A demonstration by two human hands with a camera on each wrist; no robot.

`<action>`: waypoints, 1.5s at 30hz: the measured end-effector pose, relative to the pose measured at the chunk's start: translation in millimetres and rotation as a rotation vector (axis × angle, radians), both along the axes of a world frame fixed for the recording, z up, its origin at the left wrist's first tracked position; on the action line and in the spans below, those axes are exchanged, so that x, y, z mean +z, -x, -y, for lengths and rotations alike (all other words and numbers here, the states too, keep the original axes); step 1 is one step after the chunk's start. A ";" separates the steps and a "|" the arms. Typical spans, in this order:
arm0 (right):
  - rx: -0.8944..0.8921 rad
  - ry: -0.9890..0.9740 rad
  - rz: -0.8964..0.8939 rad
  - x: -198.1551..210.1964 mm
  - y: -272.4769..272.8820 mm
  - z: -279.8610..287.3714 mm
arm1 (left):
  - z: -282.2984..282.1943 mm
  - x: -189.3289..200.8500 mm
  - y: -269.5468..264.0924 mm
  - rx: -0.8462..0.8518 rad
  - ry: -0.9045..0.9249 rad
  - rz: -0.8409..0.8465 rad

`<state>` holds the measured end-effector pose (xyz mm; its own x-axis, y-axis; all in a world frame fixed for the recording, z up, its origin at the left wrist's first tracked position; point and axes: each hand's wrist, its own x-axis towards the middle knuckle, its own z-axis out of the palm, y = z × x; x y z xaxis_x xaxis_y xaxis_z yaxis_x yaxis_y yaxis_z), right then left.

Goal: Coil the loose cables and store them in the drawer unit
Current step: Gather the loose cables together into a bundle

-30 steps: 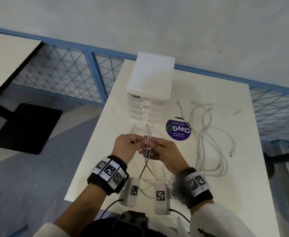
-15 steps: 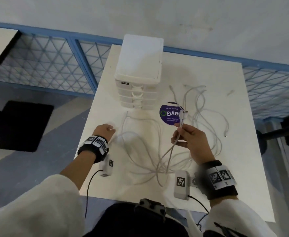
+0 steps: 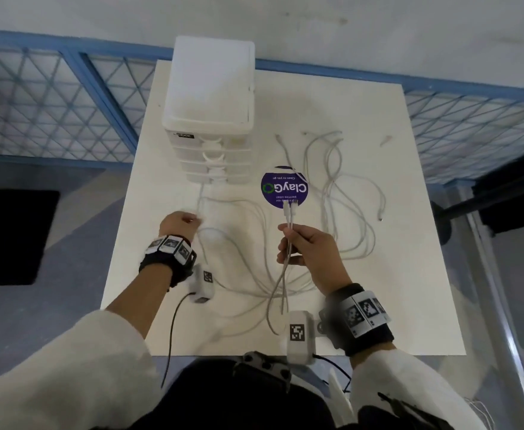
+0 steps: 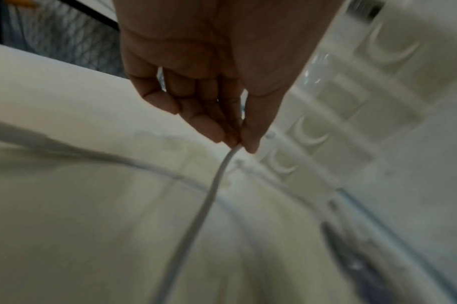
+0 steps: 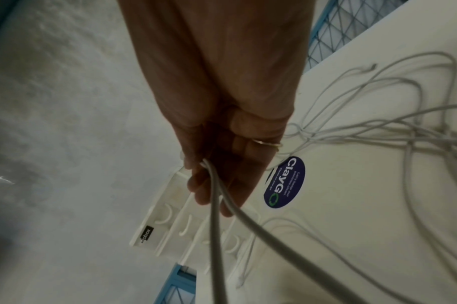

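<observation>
1. White tabletop (image 3: 378, 305) fills the scene, with grey floor to the left and a blue mesh railing (image 3: 68, 97) past its far edge; nearest the person, strands of the white cable (image 3: 280, 287) sag and pool close to the table's front edge.

2. Just beyond, the right hand (image 3: 308, 248) is raised over the table with its fingers curled round two strands of that cable, both plugs (image 3: 290, 209) standing side by side above the fist. Judged good practice: keep the plug ends level here so every loop starts from one fixed point.

3. At much the same depth, near the table's left edge, the left hand (image 3: 178, 223) pinches a single strand between thumb and fingertips (image 4: 217, 131); the wrist view shows the cable running down and away from the pinch. The step in hand looks like drawing out the slack to find the fold.

4. To do it well, I would let the strand slide through the left pinch rather than tug, since its loops cross on the table and could knot.

5. Farther on lies a purple round sticker (image 3: 285, 189), and to its right a second bunch of loose cables (image 3: 347, 197), untouched; keep the working cable from dragging into it.

6. Farthest stands the white drawer unit (image 3: 211, 97), all drawers appearing closed; one must be opened before storing.
</observation>
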<state>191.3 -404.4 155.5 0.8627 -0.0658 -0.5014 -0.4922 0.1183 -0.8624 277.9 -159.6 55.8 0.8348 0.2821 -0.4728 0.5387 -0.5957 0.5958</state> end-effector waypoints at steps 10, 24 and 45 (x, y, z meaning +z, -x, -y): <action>0.024 -0.094 0.066 3.2 -21.7 -37.7 | 69.6 86.6 75.4 -0.117 0.432 0.295; 0.133 -0.002 0.085 5.6 -24.8 -49.2 | 51.8 86.6 80.3 -0.186 0.472 0.209; 0.126 0.137 0.150 -5.7 -14.2 -17.1 | -66.0 22.9 60.4 -0.214 0.021 0.219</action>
<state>205.5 -387.3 149.8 0.9327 -0.0119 -0.3603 -0.3604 -0.0591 -0.9309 217.5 -93.6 78.7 0.9569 0.0806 -0.2790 0.2596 -0.6680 0.6974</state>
